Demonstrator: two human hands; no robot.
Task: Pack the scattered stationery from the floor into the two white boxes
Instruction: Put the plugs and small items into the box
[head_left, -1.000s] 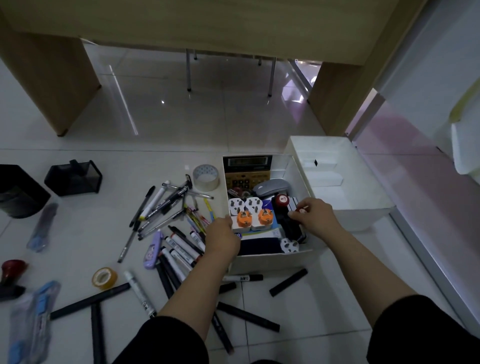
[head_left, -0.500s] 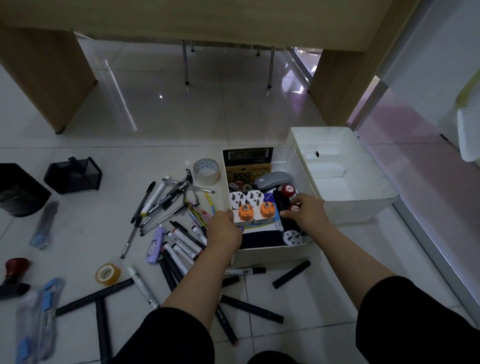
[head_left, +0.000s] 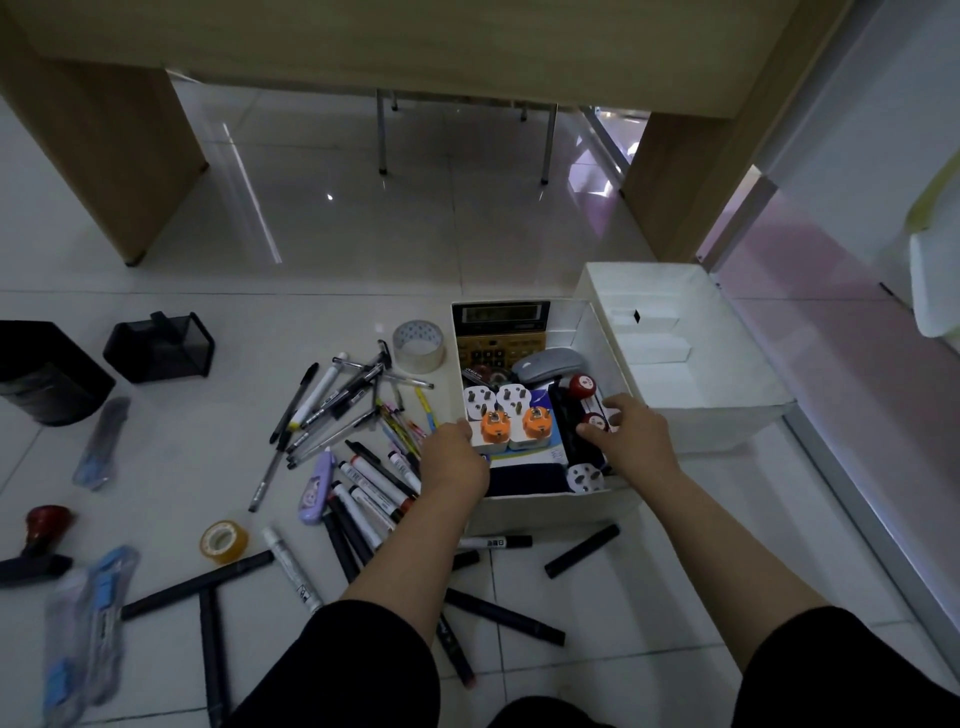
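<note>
I take this for an office, seen from floor level: I am looking under a pale wooden desk (head_left: 363, 47) with slab sides, past the thin metal chair legs (head_left: 383, 132) behind it, across glossy white floor tiles (head_left: 415, 228) beside a glass partition (head_left: 831, 322) in a metal frame. What lies about me is desk stock, namely pens (head_left: 332, 400), black markers (head_left: 192, 584), rolls of tape (head_left: 418, 345), a calculator (head_left: 500, 332), a computer mouse (head_left: 546, 365), a mesh desk organiser (head_left: 158, 347) and a rubber stamp (head_left: 39, 540).
</note>
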